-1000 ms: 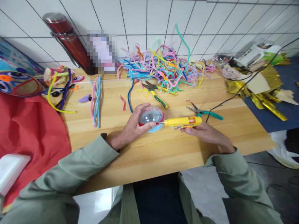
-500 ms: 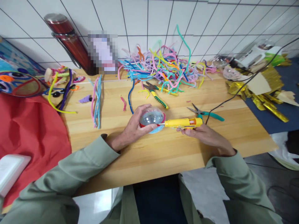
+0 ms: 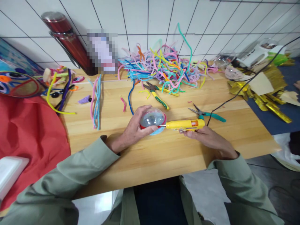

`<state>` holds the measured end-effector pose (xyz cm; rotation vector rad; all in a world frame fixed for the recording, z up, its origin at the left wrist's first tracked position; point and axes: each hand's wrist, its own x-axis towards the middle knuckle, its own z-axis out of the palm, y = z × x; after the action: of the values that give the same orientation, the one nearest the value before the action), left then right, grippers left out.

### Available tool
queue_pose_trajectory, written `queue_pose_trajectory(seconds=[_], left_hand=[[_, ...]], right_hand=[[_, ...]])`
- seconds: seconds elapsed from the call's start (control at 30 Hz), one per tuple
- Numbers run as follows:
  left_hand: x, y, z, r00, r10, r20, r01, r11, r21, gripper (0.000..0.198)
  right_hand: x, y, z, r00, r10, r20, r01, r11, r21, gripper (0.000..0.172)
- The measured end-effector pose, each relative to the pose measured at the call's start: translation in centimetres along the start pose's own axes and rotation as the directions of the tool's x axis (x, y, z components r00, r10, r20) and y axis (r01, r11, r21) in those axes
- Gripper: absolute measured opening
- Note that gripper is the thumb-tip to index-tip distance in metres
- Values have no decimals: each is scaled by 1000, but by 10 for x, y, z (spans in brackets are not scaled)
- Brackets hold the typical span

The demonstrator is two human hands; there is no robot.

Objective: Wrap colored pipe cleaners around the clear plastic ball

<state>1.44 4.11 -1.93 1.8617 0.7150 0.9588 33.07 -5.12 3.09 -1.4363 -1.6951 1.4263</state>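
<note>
Two hands work above the desk (image 3: 150, 159), with one clear dome (image 3: 153, 118) and one yellow glue gun (image 3: 182, 124) between them. Two pairs of pliers lie beyond: yellow-and-green pliers (image 3: 160, 99) just in front of a heap of coloured pipe cleaners (image 3: 161, 67), too tangled to count, and teal pliers (image 3: 214, 116) behind the right hand (image 3: 209, 137). One blue pipe cleaner (image 3: 130, 100) trails from the heap towards the left hand (image 3: 134, 126), and one short pink piece (image 3: 123, 104) lies beside it. Further left are one purple cone (image 3: 83, 100) and a small bunch of pink and light-blue strips (image 3: 96, 103).

The dome sits inside the curve of the left hand, its fingers around the far side and the thumb across the near edge. Red runs along its rim, and light blue shows beneath. The right hand's fingers are wrapped round the glue gun's handle, its nozzle pointing left at the rim near the left thumb; whether the tip touches is unclear.

One dark red flask (image 3: 70, 43) stands capped against the tiled wall (image 3: 136, 18), its contents hidden. One white box (image 3: 11, 172) rests on red cloth (image 3: 42, 125); its inside cannot be seen.
</note>
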Motion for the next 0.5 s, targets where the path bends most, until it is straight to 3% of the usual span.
queue_pose_trajectory(seconds=[0.5], left_hand=[[0, 5, -1, 999, 5, 32, -5, 1000, 3, 74]], right_hand=[[-3, 1, 3, 999, 5, -52, -6, 1000, -6, 60]])
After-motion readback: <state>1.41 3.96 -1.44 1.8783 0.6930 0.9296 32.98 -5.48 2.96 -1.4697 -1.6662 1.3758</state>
